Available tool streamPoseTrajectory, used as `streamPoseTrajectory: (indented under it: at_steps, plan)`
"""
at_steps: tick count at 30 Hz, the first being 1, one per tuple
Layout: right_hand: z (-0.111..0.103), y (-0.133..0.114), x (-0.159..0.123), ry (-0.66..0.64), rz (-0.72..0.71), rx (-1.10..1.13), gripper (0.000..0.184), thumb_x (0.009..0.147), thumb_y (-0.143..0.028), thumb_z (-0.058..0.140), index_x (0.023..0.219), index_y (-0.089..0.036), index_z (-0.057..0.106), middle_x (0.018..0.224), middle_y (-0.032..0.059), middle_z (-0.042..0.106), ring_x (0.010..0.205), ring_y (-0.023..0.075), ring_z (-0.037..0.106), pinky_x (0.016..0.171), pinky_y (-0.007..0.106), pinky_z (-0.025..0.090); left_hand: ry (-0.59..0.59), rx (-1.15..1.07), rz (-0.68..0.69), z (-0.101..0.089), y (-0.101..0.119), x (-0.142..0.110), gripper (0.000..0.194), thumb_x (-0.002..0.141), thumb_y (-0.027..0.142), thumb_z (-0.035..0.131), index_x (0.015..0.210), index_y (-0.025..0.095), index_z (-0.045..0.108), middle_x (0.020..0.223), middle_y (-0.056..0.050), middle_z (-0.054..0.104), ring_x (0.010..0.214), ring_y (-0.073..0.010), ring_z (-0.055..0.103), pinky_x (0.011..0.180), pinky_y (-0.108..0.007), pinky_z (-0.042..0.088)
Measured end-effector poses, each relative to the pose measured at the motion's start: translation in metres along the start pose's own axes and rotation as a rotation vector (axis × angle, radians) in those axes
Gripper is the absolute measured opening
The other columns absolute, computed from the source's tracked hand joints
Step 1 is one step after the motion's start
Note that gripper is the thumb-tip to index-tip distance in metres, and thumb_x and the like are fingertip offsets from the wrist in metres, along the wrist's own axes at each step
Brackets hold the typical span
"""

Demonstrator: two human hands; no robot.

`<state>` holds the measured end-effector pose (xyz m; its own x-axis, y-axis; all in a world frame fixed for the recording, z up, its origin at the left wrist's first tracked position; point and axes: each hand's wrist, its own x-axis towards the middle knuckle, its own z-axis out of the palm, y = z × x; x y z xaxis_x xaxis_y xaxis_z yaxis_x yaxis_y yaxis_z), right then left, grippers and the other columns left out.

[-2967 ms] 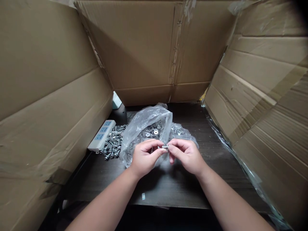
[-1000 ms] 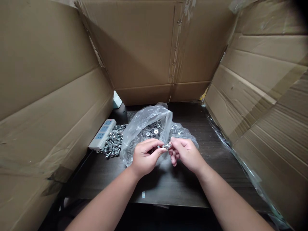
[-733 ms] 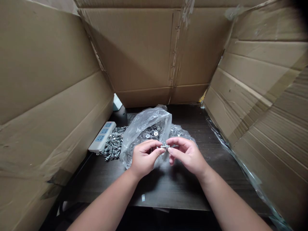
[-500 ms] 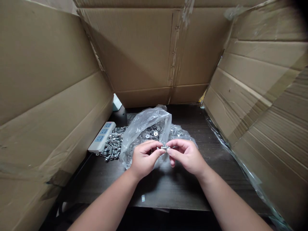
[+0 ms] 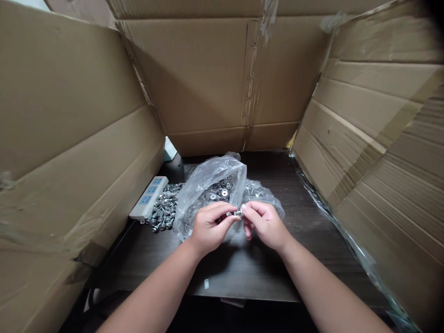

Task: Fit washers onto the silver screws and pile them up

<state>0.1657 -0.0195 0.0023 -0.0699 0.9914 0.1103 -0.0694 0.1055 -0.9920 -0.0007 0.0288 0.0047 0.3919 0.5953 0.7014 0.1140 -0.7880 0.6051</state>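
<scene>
Between my two hands is a small silvery bolt (image 5: 237,212), lying about level above the table. My left hand (image 5: 213,226) pinches its left end between thumb and fingertips. At the other end, the thumb and forefinger of my right hand (image 5: 265,224) close on the bolt, where a washer or nut seems to sit; the fingers partly hide it. Just behind the hands lies an open clear plastic bag (image 5: 211,171) with loose washers (image 5: 225,193) inside. A second clear bag (image 5: 263,192), holding metal bolts, rests behind my right hand.
A heap of bolts with washers (image 5: 164,208) lies left of the bags, against a white power strip (image 5: 150,199). Cardboard walls (image 5: 208,78) enclose the dark table (image 5: 312,249) at left, back and right. A small paper scrap (image 5: 206,283) lies near the front edge.
My right thumb and forefinger have shifted their grip at the bolt's right end, the thumb now higher. My left hand keeps its pinch. The view has tilted slightly.
</scene>
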Motion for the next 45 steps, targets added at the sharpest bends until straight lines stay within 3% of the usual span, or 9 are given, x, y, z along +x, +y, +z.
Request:
streamPoseTrajectory:
  at_steps: [5, 12, 19, 23, 26, 29, 34, 39, 45]
  plan:
    - [-0.001, 0.0, 0.004, 0.103, 0.05, 0.115, 0.049, 0.088, -0.06, 0.051, 0.069, -0.015, 0.056, 0.052, -0.0025, 0.053, 0.037, 0.0103, 0.054, 0.037, 0.021, 0.041, -0.008, 0.056, 0.006, -0.002, 0.012, 0.008, 0.008, 0.078, 0.015, 0.071, 0.085, 0.016, 0.073, 0.074, -0.005, 0.07, 0.064, -0.0128, 0.063, 0.059, -0.023, 0.051]
    - [-0.006, -0.001, 0.001, 0.066, -0.164, 0.263, 0.027, 0.087, -0.037, 0.065, 0.105, -0.019, 0.063, 0.076, -0.0001, 0.063, 0.05, 0.0117, 0.064, 0.05, 0.025, 0.054, -0.028, -0.089, -0.275, -0.001, 0.018, 0.021, 0.008, 0.076, 0.022, 0.073, 0.08, 0.016, 0.075, 0.075, -0.006, 0.072, 0.066, -0.0153, 0.065, 0.059, -0.024, 0.052]
    - [-0.005, 0.002, 0.003, 0.064, -0.229, 0.132, 0.015, 0.084, -0.027, 0.068, 0.097, -0.019, 0.069, 0.095, 0.0027, 0.059, 0.052, 0.0095, 0.064, 0.049, 0.025, 0.054, -0.013, -0.096, -0.161, 0.004, -0.005, 0.015, 0.005, 0.077, 0.018, 0.072, 0.081, 0.017, 0.075, 0.074, -0.003, 0.073, 0.064, -0.0123, 0.065, 0.059, -0.021, 0.052]
    - [-0.001, 0.003, 0.002, 0.071, -0.165, 0.024, 0.014, 0.085, -0.029, 0.067, 0.092, -0.016, 0.069, 0.088, 0.0022, 0.061, 0.05, 0.0085, 0.062, 0.048, 0.023, 0.05, -0.049, -0.055, -0.113, 0.001, -0.012, 0.009, 0.004, 0.079, 0.019, 0.071, 0.082, 0.016, 0.073, 0.072, -0.003, 0.071, 0.063, -0.0121, 0.065, 0.059, -0.021, 0.051]
    - [0.001, 0.003, 0.002, 0.046, -0.1, -0.021, 0.018, 0.089, -0.033, 0.062, 0.087, -0.015, 0.066, 0.069, -0.0003, 0.061, 0.048, 0.009, 0.059, 0.049, 0.022, 0.048, -0.085, -0.034, -0.015, -0.002, -0.014, 0.005, 0.007, 0.08, 0.016, 0.069, 0.087, 0.016, 0.072, 0.073, -0.004, 0.071, 0.064, -0.012, 0.065, 0.061, -0.021, 0.051]
    - [0.003, 0.004, 0.001, 0.027, -0.027, -0.05, 0.031, 0.094, -0.039, 0.054, 0.076, -0.015, 0.061, 0.052, -0.0016, 0.058, 0.044, 0.0093, 0.056, 0.049, 0.021, 0.045, -0.088, -0.033, 0.075, -0.002, -0.015, 0.002, 0.011, 0.081, 0.013, 0.068, 0.091, 0.016, 0.071, 0.075, -0.004, 0.071, 0.065, -0.0116, 0.064, 0.062, -0.022, 0.052]
    - [0.003, 0.01, 0.002, 0.019, 0.137, 0.036, 0.047, 0.093, -0.053, 0.048, 0.066, -0.014, 0.056, 0.043, -0.0002, 0.055, 0.035, 0.0105, 0.052, 0.038, 0.021, 0.041, -0.072, -0.034, 0.132, 0.002, -0.015, -0.003, 0.015, 0.079, 0.008, 0.069, 0.093, 0.014, 0.069, 0.076, -0.004, 0.071, 0.066, -0.0105, 0.064, 0.063, -0.02, 0.052]
    - [-0.001, 0.007, 0.003, 0.032, 0.195, 0.1, 0.048, 0.09, -0.059, 0.048, 0.083, -0.013, 0.059, 0.059, 0.0007, 0.06, 0.038, 0.0125, 0.058, 0.036, 0.022, 0.045, -0.031, -0.021, -0.041, 0.006, -0.016, -0.003, 0.006, 0.079, 0.014, 0.07, 0.084, 0.016, 0.072, 0.07, -0.002, 0.07, 0.061, -0.01, 0.063, 0.058, -0.019, 0.049]
    - [0.002, 0.0, 0.0, 0.066, 0.051, 0.089, 0.031, 0.084, -0.038, 0.067, 0.105, -0.017, 0.058, 0.077, -0.0001, 0.063, 0.047, 0.011, 0.063, 0.045, 0.024, 0.053, 0.02, -0.098, -0.226, 0.006, -0.015, 0.0, 0.004, 0.079, 0.019, 0.071, 0.08, 0.018, 0.074, 0.071, -0.002, 0.071, 0.063, -0.0118, 0.064, 0.059, -0.021, 0.05]
